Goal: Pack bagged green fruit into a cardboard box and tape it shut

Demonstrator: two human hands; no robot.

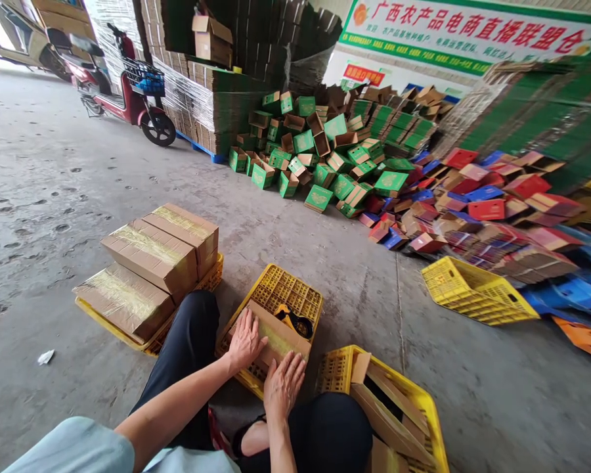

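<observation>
Between my knees a brown cardboard box (274,336) with yellowish tape along its top rests on an upturned yellow plastic crate (295,286). My left hand (246,340) lies flat on the box's left part, fingers stretched out. Over its near right side is my right hand (283,384), also flat with fingers extended. Just behind the box, on the crate, sits a yellow-and-black tape dispenser (295,322). Neither hand grips anything.
Left of me, taped boxes (150,253) sit on a yellow crate (217,272). On my right, another yellow crate (436,420) holds open cartons (389,410). Ahead are heaped green boxes (320,197), red and blue boxes (487,209), a yellow crate (473,292) and a red scooter (128,98).
</observation>
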